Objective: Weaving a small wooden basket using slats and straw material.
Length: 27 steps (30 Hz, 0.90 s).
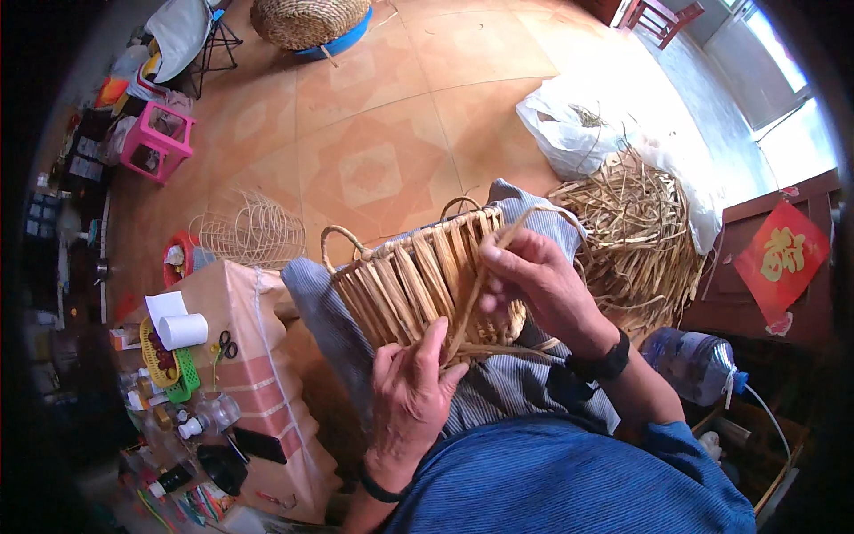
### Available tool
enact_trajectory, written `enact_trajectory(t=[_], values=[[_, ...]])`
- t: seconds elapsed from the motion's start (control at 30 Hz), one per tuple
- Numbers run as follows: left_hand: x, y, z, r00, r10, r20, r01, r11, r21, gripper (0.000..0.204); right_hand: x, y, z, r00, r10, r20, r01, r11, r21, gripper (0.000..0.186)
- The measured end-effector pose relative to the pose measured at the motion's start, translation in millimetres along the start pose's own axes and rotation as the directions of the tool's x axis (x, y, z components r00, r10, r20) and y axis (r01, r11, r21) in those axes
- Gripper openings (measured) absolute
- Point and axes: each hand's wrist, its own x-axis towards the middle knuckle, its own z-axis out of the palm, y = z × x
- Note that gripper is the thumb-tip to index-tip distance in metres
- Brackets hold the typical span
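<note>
A woven straw basket (391, 289) lies tilted on a grey striped cloth (485, 405) over my lap. It has two looped handles on its far rim and flat, upright-laid strips along its side. My right hand (551, 280) pinches a long tan straw strand (464, 320) between thumb and fingers above the basket's right part. The strand runs down to the near edge, where my left hand (411, 396) is closed, thumb and forefinger pressed at the strand's base. Several loose strand ends stick out to the right of that spot.
A heap of dry straw strips (636, 231) and a white plastic bag (569, 133) lie at right, with a large water bottle (689, 363) nearer. At left, a cloth-covered table (253, 356) bears scissors (229, 344) and a paper roll (183, 331). A pink stool (158, 142) stands beyond.
</note>
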Motion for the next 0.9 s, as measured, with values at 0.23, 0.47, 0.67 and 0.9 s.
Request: enact_trajectory(t=[0.23,0.47,0.67,0.9], values=[[-3.0,20.9,11.6,0.996,-0.065,0.069,0.051,0.982,0.180,0.108,30.1,-14.7,36.7,0.918,-0.317,0.237,0.391,0.819,-0.420,0.017],[8.3,34.8,8.1,0.983,-0.075,0.168,-0.025,0.850,0.526,0.067,41.6,-18.5,41.4,0.813,-0.400,0.422,0.559,0.337,-0.757,0.014],[8.3,23.8,5.8,0.988,-0.049,0.149,-0.010,0.928,0.371,0.045,22.4,-34.6,54.2,0.849,-0.150,0.507,0.513,0.003,-0.859,0.021],[5.6,18.8,6.9,0.990,-0.104,0.095,0.085,0.979,0.185,0.035,8.1,-31.2,56.2,0.792,-0.133,0.596,0.573,-0.177,-0.800,0.049]])
